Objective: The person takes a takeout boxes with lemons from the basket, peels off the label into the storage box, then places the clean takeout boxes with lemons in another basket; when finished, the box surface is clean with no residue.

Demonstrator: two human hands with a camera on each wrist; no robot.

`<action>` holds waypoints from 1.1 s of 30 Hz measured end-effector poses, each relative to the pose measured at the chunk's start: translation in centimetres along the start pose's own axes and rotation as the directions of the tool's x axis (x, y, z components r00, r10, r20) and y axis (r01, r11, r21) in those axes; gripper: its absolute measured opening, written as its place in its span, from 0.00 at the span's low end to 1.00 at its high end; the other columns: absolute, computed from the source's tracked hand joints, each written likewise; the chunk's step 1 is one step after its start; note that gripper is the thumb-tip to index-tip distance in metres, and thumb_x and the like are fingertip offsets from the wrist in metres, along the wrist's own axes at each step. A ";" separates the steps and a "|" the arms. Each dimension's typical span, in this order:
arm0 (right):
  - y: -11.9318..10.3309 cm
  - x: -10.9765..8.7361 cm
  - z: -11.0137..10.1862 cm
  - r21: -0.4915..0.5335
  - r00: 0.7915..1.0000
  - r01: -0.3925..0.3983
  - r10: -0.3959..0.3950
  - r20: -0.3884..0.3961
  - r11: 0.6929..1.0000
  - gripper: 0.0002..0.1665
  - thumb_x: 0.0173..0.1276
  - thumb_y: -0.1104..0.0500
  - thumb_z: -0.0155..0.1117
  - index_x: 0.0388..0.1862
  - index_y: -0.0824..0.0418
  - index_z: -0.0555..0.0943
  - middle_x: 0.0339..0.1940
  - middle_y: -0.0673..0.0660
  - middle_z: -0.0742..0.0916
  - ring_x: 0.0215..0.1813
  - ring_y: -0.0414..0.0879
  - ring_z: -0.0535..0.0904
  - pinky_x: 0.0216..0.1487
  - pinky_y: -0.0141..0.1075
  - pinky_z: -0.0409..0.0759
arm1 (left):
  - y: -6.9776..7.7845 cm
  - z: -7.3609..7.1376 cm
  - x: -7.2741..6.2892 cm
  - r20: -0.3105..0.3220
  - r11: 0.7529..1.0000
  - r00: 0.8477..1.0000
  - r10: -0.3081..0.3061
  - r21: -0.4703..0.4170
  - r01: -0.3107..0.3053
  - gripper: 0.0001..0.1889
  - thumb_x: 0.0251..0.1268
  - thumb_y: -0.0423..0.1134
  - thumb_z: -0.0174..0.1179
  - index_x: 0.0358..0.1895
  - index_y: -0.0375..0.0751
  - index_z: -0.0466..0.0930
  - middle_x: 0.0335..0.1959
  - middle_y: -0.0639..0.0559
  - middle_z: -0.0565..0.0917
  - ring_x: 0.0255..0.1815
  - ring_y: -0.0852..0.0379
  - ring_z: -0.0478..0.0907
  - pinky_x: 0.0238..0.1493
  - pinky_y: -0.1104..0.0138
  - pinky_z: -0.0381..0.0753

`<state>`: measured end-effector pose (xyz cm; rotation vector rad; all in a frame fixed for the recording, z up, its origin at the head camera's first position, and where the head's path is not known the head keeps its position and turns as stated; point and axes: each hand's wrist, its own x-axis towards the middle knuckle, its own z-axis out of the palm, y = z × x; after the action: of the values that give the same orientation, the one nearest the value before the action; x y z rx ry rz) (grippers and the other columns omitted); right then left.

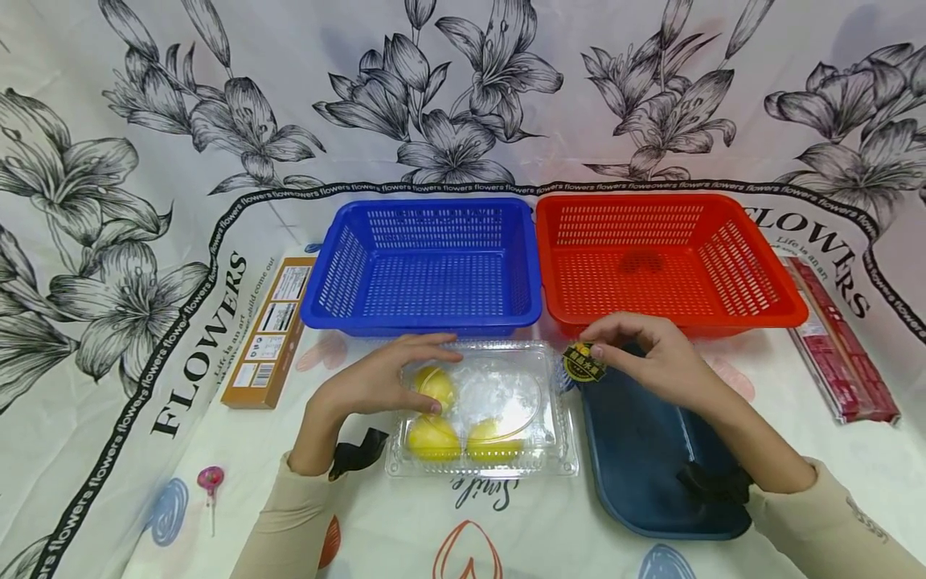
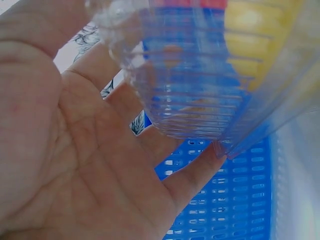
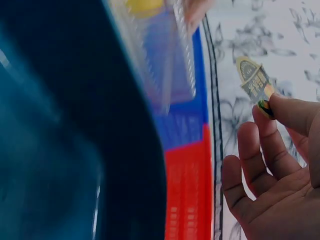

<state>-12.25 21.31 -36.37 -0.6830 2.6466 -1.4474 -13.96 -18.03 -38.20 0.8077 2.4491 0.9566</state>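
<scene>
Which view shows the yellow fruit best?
The head view: all three yellow fruits show through the clear box. The left wrist view shows just part through its ribbed side; the right wrist, a sliver at the top.

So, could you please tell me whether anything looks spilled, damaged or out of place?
Nothing looks spilled or plainly damaged; only the lollipop seems slightly stray, lying alone on the cloth, left of the left hand.

High head view facing forward-down, close wrist views, all sharing clear container (image 1: 499, 394)
</scene>
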 end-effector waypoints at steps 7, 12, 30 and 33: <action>1.6 -1.9 -1.5 -0.072 0.996 -0.072 0.068 -0.056 0.995 0.12 0.71 0.61 0.67 0.52 0.53 0.86 0.44 0.47 0.89 0.41 0.40 0.82 0.41 0.29 0.83 | 0.0 -0.1 -0.1 0.001 1.000 1.000 0.003 0.008 -0.003 0.36 0.53 0.47 0.78 0.69 0.59 0.77 0.81 0.58 0.63 0.83 0.45 0.54 0.79 0.41 0.58; 2.8 -2.7 -1.6 -0.111 0.996 -0.074 0.067 -0.060 0.991 0.12 0.71 0.61 0.67 0.52 0.52 0.86 0.43 0.51 0.90 0.38 0.40 0.81 0.38 0.29 0.82 | -0.2 -0.1 -0.1 -0.003 1.000 1.000 0.019 0.017 -0.019 0.36 0.54 0.47 0.78 0.69 0.59 0.77 0.81 0.58 0.63 0.83 0.45 0.55 0.78 0.41 0.59; 5.8 -4.4 -2.1 -0.218 0.994 -0.107 0.105 -0.022 0.970 0.11 0.67 0.63 0.71 0.48 0.52 0.86 0.33 0.46 0.89 0.35 0.37 0.80 0.37 0.29 0.82 | 0.1 -0.1 0.0 0.007 1.000 1.000 0.026 0.005 -0.026 0.35 0.55 0.46 0.77 0.69 0.57 0.77 0.81 0.55 0.63 0.84 0.44 0.54 0.78 0.40 0.57; 5.7 -4.5 -2.4 -0.233 0.995 -0.096 0.103 0.014 0.968 0.12 0.66 0.65 0.71 0.47 0.52 0.87 0.33 0.44 0.88 0.35 0.35 0.80 0.38 0.28 0.82 | 0.1 -0.1 0.0 0.005 1.000 1.000 0.027 0.002 -0.027 0.35 0.55 0.46 0.77 0.69 0.57 0.77 0.81 0.56 0.63 0.84 0.44 0.54 0.79 0.40 0.57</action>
<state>-10.78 27.71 -40.39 -0.5693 2.8122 -1.1074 -13.95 -18.03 -38.04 0.8450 2.4416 0.9606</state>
